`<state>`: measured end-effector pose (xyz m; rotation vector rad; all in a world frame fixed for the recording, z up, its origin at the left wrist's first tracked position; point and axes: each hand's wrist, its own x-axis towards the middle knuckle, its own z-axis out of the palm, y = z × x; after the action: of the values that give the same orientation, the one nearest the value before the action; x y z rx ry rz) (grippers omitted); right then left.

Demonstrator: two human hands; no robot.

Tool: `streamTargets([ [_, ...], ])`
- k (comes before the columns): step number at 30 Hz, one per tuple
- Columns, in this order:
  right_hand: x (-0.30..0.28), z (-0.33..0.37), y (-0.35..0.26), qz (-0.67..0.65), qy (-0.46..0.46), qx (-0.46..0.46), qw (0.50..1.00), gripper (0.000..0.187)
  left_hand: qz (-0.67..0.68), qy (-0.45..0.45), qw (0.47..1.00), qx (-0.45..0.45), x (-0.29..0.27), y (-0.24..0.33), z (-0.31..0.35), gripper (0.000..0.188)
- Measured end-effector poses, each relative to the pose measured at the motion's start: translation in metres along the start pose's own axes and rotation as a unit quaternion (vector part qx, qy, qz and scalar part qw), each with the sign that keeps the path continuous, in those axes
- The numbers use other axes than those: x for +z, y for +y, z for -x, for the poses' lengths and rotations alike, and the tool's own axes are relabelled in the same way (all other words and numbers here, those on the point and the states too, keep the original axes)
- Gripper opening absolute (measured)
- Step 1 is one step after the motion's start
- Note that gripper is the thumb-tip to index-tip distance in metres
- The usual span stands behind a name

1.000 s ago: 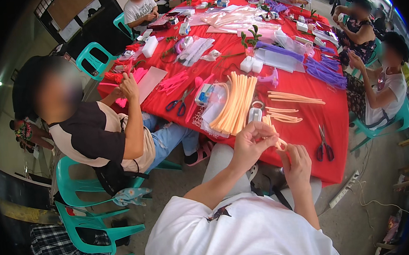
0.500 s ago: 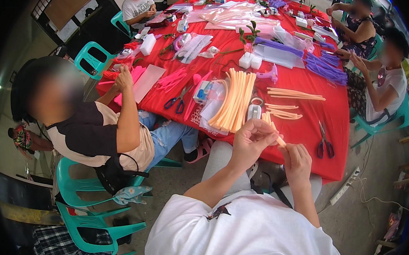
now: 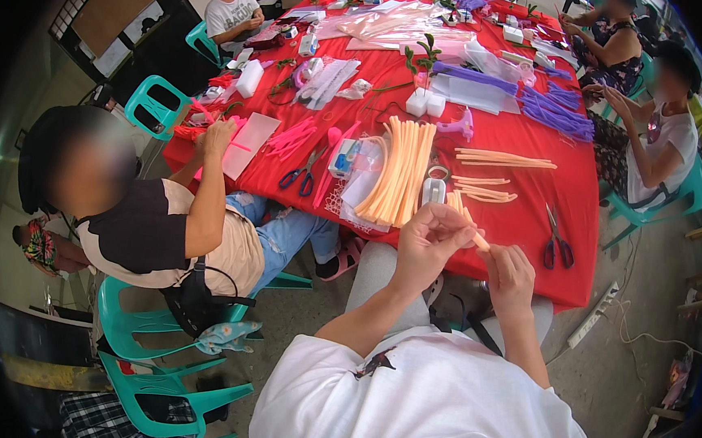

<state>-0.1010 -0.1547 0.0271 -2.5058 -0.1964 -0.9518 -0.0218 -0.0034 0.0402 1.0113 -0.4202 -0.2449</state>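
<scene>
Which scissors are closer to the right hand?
The scissors right of the peach bundle, near the right hand; the other pair lies left of that bundle.

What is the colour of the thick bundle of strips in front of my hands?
The bundle of strips is pale peach-orange, seen best in the head view.

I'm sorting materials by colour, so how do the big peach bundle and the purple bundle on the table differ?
The peach bundle is pale orange, while the purple bundle is violet. The peach bundle lies just beyond the person's left hand; the purple bundle lies farther off, to the right. Both are made of many long, thin strips.
</scene>
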Motion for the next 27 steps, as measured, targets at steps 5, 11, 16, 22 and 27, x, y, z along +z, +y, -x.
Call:
streamTargets([
  [5,-0.002,-0.006,-0.003,-0.009,-0.014,0.012,1.0,0.034,-0.025,0.026,0.999,0.005,-0.004,-0.003,-0.005,0.014],
  [11,-0.002,0.001,0.016,0.021,-0.027,0.069,0.997,0.049,0.068,0.127,0.989,-0.026,-0.029,-0.012,-0.022,0.015],
  [16,0.003,0.027,0.061,0.109,-0.075,0.152,0.979,0.035,0.124,0.132,0.983,-0.002,-0.048,-0.009,-0.029,0.014],
  [22,0.008,0.079,0.113,0.149,-0.109,0.24,0.953,0.021,0.099,0.14,0.985,-0.007,-0.049,-0.014,-0.032,0.014],
  [27,0.016,0.109,0.127,0.099,-0.13,0.292,0.942,0.014,-0.027,0.13,0.99,-0.039,-0.063,-0.041,-0.046,0.015],
])
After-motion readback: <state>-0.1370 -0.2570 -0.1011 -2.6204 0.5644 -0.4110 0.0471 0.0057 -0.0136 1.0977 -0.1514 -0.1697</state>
